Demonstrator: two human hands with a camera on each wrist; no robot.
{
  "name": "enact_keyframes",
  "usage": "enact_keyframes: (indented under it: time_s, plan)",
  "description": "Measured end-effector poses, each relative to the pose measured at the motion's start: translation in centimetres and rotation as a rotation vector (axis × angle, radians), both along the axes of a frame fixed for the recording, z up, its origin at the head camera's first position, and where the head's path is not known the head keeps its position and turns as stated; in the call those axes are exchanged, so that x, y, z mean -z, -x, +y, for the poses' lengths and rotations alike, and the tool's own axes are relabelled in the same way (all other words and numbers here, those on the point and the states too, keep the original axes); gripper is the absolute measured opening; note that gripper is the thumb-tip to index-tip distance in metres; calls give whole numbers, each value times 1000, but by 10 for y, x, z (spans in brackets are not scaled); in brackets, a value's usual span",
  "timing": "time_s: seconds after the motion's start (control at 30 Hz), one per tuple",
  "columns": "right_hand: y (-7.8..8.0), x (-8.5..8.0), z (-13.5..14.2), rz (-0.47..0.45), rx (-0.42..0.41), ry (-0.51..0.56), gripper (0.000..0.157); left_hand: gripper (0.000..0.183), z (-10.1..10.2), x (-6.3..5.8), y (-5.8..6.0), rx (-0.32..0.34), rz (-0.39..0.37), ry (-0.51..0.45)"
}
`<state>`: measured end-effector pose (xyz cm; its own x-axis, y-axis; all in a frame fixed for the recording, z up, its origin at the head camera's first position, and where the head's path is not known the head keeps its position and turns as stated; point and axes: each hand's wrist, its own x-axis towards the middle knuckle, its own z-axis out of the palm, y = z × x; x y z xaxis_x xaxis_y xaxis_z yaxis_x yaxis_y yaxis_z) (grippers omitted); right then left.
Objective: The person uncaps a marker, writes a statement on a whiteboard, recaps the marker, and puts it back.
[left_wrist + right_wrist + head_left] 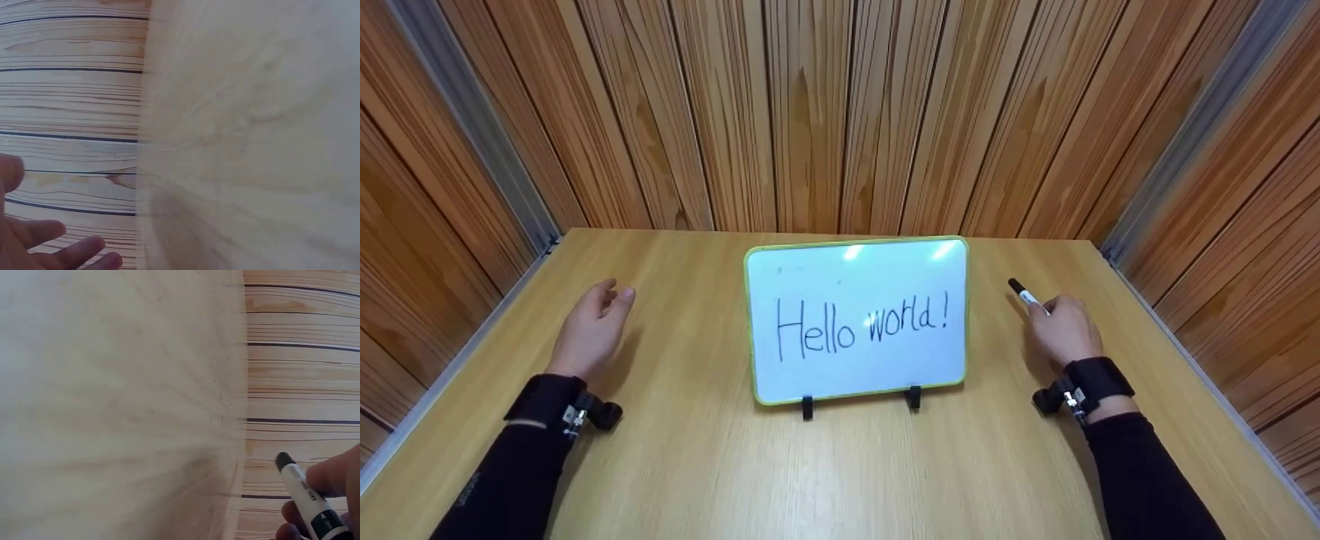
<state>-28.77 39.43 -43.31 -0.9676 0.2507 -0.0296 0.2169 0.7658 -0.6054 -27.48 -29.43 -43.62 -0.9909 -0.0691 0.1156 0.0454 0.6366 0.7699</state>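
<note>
A whiteboard (pixel 859 375) with a yellow-green rim stands tilted back at the middle of the table, with "Hello world!" handwritten on it in dark ink. Two black stand feet (pixel 808 407) show under its lower edge. To its right, my right hand (pixel 1065 330) grips a marker (pixel 1027 295), white with a black cap that points away from me. The right wrist view shows thumb and fingers around the marker's barrel (pixel 306 495). On the left side of the table my left hand (pixel 592 326) holds nothing, its fingers loose and apart in the left wrist view.
The wooden table (pixel 675 465) reaches back to a wood-panelled wall (pixel 810 112). Panelled side walls (pixel 1260 247) rise at left and right, with grey metal strips along the corners. Each wrist wears a black strap (pixel 1099 379) with a small camera.
</note>
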Motion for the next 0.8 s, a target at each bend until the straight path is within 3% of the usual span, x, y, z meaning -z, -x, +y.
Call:
enact_keyframes:
  time_s: [0.17, 0.33, 0.63, 0.8]
  plan:
    - [-2, -1, 5, -99, -30, 1, 56, 90, -2, 0, -1, 17, -51, 54]
    - [0, 1, 8, -166, -48, -17, 51, 92, 1, 0, -1, 13, -54, 79]
    - [-2, 2, 8, -153, -44, -28, 48, 95, 9, -2, 0, 35, -53, 103]
    - [0, 2, 8, -157, -36, -32, 55, 95, 10, -2, 0, 39, -38, 132]
